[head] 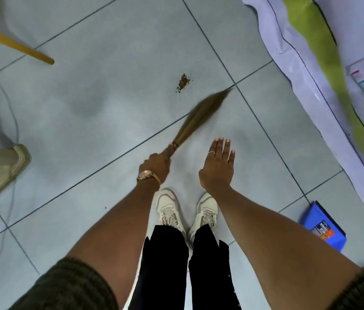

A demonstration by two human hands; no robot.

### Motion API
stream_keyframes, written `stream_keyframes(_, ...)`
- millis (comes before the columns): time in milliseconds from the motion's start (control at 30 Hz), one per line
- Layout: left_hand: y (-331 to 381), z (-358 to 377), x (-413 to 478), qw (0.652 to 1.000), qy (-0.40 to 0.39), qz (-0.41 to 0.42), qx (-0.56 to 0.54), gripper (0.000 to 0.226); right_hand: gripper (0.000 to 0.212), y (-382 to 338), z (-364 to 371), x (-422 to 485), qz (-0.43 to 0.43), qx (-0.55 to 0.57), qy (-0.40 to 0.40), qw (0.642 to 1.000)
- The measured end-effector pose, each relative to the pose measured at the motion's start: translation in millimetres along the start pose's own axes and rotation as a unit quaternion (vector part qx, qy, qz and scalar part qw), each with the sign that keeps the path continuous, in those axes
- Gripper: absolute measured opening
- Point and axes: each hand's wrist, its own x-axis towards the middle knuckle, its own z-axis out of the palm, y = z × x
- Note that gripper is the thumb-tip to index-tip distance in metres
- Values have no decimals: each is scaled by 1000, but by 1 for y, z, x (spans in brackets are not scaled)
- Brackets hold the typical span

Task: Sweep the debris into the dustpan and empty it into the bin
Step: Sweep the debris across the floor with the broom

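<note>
Sweeping toward a small brown debris pile [183, 82] on grey tile.

I saw my left hand [156, 163] gripping the blurred straw hand broom [201, 115]; my right hand [218, 166] hung flat, fingers spread, empty. The debris lay at twelve o'clock; the blue plastic dustpan [324, 227] at four held nothing I could see.

You stand on a floor [100, 104] of pale grey tiles, smooth with a soft sheen, split by thin dark grout lines. The broom [201, 113] in your left hand [156, 163] is a bundle of dry, straw-like fibres, blurred here, so its texture is probably coarse. The debris [184, 82] looks crumbly, brown and matt. Towards the floor's right edge lies a glossy, plastic-looking sheet [306, 70], white and green. The blue dustpan [324, 225] near the lower right is smooth plastic with a paper label. A bare wooden stick [15, 44] crosses the upper left corner. Your sleeves look like coarse knitted cloth, and your watch [146, 174] has a polished metal shine.
</note>
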Motion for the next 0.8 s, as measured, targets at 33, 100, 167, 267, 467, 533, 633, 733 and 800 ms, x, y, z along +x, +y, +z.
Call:
stream_keyframes(33,-8,-7,2,1000,4,0,12,53,82,-3,-1,-2,1,4,-3,1000)
stream_keyframes(100,-22,-20,4,999,7,3,35,53,84,-10,-4,-4,-2,14,-4,1000)
stream_keyframes(167,-33,-31,1,999,19,4,45,53,85,-16,-9,-8,-7,24,-1,1000)
stream_keyframes(267,-40,-44,-6,998,41,-6,40,52,87,-20,-17,-18,-13,37,0,999)
stream_keyframes(467,-20,-56,-39,997,71,9,31,55,86,-2,-15,-53,-18,72,0,997)
stream_keyframes(533,0,-51,-59,996,82,35,28,57,84,13,-8,-67,-9,91,3,996)
stream_keyframes(633,41,-27,-92,993,83,81,15,58,85,46,7,-89,11,120,-9,993)
stream_keyframes(733,88,18,-126,992,63,108,-6,57,83,98,24,-117,48,148,-24,988)
stream_keyframes(800,121,55,-148,993,36,112,-32,51,80,142,39,-139,87,168,-29,981)
